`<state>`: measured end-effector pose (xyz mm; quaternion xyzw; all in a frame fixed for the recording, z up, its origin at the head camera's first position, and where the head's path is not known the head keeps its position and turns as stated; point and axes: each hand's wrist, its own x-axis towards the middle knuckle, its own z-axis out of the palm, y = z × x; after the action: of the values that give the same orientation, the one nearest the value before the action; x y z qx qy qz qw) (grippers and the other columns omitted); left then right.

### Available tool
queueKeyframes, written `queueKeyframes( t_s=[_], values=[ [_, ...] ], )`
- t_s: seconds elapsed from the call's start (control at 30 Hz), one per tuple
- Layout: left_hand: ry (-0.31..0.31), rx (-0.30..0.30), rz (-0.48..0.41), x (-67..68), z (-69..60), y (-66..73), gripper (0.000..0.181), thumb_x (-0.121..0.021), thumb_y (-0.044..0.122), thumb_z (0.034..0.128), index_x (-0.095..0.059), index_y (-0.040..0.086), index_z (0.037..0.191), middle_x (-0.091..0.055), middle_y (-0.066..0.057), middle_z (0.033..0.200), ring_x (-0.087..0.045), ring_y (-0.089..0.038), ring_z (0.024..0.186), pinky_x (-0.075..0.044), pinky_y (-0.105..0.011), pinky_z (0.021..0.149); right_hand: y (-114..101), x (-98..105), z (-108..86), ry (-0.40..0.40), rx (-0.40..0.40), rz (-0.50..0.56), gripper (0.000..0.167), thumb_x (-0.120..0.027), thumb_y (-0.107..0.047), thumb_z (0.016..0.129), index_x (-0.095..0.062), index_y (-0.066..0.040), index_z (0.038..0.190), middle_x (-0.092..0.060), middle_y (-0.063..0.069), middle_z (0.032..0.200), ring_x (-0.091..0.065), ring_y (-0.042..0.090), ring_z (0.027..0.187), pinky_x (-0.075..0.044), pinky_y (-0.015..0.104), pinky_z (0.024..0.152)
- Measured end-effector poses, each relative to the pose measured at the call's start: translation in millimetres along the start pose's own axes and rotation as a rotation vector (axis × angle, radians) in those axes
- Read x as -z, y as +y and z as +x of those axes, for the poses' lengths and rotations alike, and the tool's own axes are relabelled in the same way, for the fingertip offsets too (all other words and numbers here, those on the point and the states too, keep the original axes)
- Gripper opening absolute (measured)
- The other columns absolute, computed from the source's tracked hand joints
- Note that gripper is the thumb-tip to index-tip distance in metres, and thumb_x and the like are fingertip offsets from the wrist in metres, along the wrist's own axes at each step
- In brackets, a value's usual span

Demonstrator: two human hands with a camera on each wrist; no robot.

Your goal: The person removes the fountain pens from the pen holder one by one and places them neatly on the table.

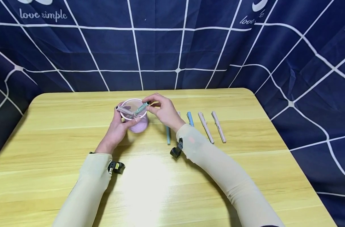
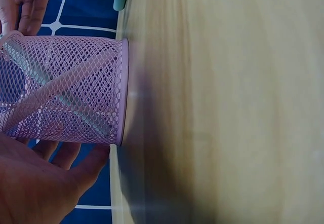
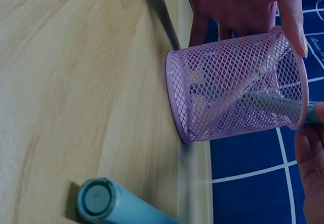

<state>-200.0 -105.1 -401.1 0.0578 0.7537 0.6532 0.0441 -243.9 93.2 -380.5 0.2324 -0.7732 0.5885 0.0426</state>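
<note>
A pink mesh pen holder (image 1: 139,126) stands near the back of the table. My left hand (image 1: 114,135) grips it from the left, with the thumb near the rim. In the right wrist view that thumb (image 3: 292,19) lies over the rim. A pale pinkish-grey pen (image 1: 125,111) leans inside the holder. A green pen (image 1: 141,108) slants the other way, its lower part within the mesh. My right hand (image 1: 166,113) pinches its upper end at the right side of the rim. Through the mesh in the left wrist view, the two pens cross.
Right of the holder lie a teal pen (image 1: 168,136), a blue pen (image 1: 190,119) partly behind the right forearm, and two pale pens, one (image 1: 206,128) beside the other (image 1: 219,127). Another pale pen end (image 1: 178,113) shows by the right wrist. A dark blue curtain (image 1: 158,50) hangs behind the table.
</note>
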Motion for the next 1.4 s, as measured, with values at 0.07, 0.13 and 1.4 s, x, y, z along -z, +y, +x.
queueKeyframes(
  t_s=[0.07, 0.13, 1.4],
  values=[
    [0.000, 0.001, -0.002, 0.1, -0.5, -0.1, 0.079, -0.069, 0.016, 0.0904, -0.019, 0.010, 0.151, -0.034, -0.014, 0.147, -0.027, -0.024, 0.138, -0.016, -0.042, 0.114, -0.9, -0.8, -0.2, 0.004, -0.011, 0.002, 0.023, -0.069, 0.004, 0.088, -0.069, -0.003, 0.110, -0.066, 0.004, 0.107, -0.060, 0.015, 0.100, -0.050, 0.028, 0.087],
    [-0.001, 0.001, -0.002, -0.1, -0.8, -0.1, 0.079, -0.069, 0.016, 0.0903, -0.018, 0.010, 0.151, -0.034, -0.014, 0.148, -0.027, -0.023, 0.138, -0.015, -0.042, 0.114, -1.6, -1.5, -0.6, 0.011, -0.032, 0.007, 0.024, -0.070, 0.004, 0.088, -0.069, -0.003, 0.111, -0.066, 0.004, 0.107, -0.061, 0.016, 0.098, -0.050, 0.028, 0.086],
    [0.000, -0.017, -0.032, -0.8, 0.2, -3.4, 0.080, -0.069, 0.015, 0.0891, -0.019, 0.010, 0.151, -0.036, -0.012, 0.146, -0.031, -0.023, 0.136, -0.018, -0.041, 0.113, -27.8, 6.5, -1.4, 0.298, 0.144, 0.292, 0.026, -0.067, 0.015, 0.084, -0.057, 0.010, 0.108, -0.065, 0.019, 0.107, -0.062, 0.022, 0.097, -0.054, 0.034, 0.081]
  ],
)
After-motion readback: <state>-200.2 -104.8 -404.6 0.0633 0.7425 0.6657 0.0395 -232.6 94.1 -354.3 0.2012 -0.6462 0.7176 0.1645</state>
